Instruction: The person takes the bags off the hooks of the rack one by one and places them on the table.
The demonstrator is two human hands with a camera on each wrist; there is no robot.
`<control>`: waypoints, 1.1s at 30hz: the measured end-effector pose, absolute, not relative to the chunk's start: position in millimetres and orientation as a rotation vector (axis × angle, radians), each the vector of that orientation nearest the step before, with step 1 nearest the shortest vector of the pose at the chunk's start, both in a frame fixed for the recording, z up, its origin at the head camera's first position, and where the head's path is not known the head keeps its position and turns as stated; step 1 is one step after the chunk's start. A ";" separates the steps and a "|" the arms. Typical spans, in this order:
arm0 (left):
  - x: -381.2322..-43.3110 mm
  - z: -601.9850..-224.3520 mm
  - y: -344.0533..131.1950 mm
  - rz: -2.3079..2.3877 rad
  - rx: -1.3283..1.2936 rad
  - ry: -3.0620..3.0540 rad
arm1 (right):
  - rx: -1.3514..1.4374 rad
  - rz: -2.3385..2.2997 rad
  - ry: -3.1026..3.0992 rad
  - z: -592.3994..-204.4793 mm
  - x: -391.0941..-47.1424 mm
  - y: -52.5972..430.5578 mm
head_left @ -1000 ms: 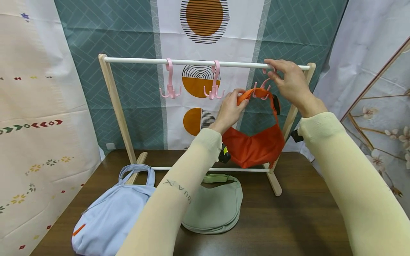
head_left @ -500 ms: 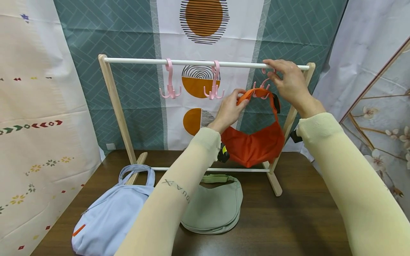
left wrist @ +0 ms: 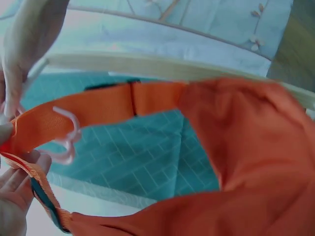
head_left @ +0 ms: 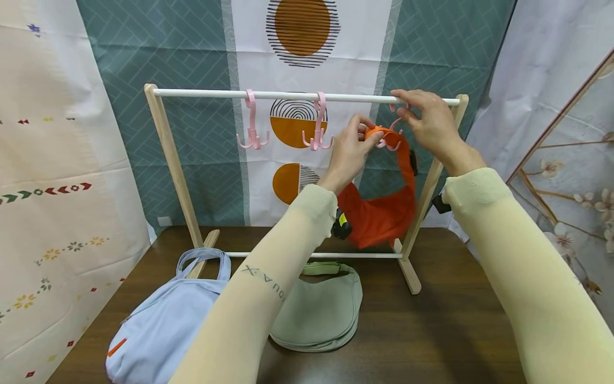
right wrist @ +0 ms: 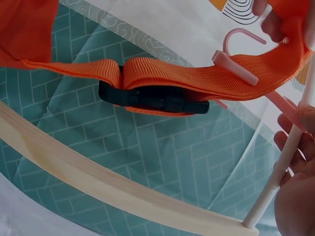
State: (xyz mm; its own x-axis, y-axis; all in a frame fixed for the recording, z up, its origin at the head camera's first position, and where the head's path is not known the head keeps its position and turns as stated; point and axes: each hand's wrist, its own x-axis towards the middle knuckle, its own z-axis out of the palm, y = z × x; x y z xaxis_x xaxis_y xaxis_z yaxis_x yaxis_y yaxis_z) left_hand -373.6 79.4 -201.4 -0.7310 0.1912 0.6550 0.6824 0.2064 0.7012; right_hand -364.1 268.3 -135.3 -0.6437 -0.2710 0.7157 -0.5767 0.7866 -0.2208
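Note:
My left hand (head_left: 349, 157) pinches the orange strap (left wrist: 106, 104) of a red-orange shoulder bag (head_left: 386, 216), close to the rightmost pink hook (head_left: 394, 145). The bag hangs below by this strap, and a black buckle (right wrist: 152, 98) shows on the strap. In the right wrist view a prong of the hook lies in front of the strap; whether the strap rests on it, I cannot tell. Up at the white rail (head_left: 211, 93), my right hand (head_left: 434, 125) holds the top of that hook against the rail, its fingers partly hidden.
Two more pink hooks, one at left (head_left: 252, 122) and one at centre (head_left: 317, 125), hang from the rail. The rack's wooden legs (head_left: 175, 165) stand on a dark table (head_left: 431, 336). A light-blue handbag (head_left: 165, 325) and a sage-green bag (head_left: 318, 314) lie in front.
My left hand has moved slightly up and right with the strap, closer to the hook, and the bag has turned with it. The right hand stays at the rail.

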 end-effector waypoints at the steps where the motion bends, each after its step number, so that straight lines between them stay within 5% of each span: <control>1: -371.9 -199.8 80.7 -1.535 -0.814 -2.046 | 0.627 0.572 -2.284 -135.2 -363.5 267.7; 33: -346.7 -192.2 76.2 -1.570 -0.980 -2.025 | 0.606 0.726 -2.310 -135.2 -349.7 267.9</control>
